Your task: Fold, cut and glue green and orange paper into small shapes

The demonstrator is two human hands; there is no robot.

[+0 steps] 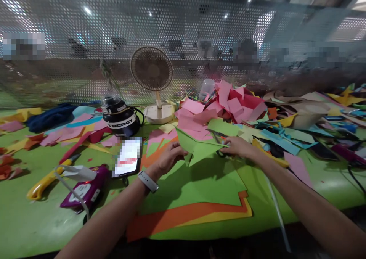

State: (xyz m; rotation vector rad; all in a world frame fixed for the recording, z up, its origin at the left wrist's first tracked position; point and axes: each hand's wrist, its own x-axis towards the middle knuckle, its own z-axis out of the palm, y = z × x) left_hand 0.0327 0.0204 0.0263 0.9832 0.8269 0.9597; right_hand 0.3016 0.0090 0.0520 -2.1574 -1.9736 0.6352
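A piece of light green paper (204, 150), folded with a pointed flap, is raised between my two hands over a stack of sheets. At its left edge my left hand (173, 156) has its fingers curled in, closed on the paper. My right hand (237, 146) pinches the paper's right end. Close to the right fingertips are a thin grey edge and a dark loop, perhaps scissors; whether they are held I cannot tell. Below lie green sheets (197, 188), with orange paper (171, 217) and yellow paper showing under them.
A phone (127, 158), purple device (85, 186) and yellow-handled tool (47, 180) lie left. Behind stand a dark bottle (121, 118) and a small fan (153, 70). Pink paper pieces (225, 106) are heaped before a perforated screen (183, 30). A white cable (277, 213) runs under my right forearm.
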